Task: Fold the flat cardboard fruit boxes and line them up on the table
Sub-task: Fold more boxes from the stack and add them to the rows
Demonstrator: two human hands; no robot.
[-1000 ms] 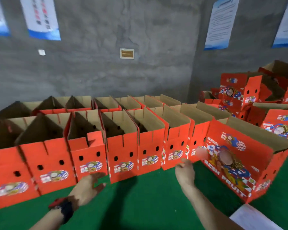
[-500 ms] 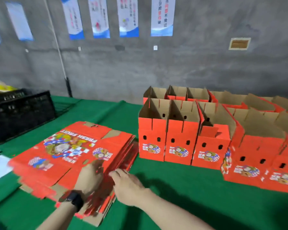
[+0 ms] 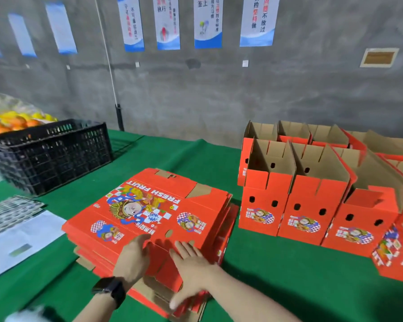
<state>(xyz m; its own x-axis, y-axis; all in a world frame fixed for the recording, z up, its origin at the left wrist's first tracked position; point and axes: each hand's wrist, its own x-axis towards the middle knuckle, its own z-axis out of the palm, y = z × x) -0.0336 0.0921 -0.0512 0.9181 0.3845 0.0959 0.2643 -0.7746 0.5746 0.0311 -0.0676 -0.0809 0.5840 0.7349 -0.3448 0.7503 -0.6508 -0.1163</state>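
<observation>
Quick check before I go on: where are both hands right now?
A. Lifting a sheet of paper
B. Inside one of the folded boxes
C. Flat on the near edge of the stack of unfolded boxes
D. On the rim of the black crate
C: the left hand and the right hand both lie on the near edge of the stack of flat boxes, away from the folded boxes and the black crate.

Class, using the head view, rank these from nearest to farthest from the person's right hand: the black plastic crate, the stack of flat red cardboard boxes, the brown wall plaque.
1. Stack of flat red cardboard boxes: under the right hand.
2. Black plastic crate: back left on the table.
3. Brown wall plaque: upper right on the wall.
</observation>
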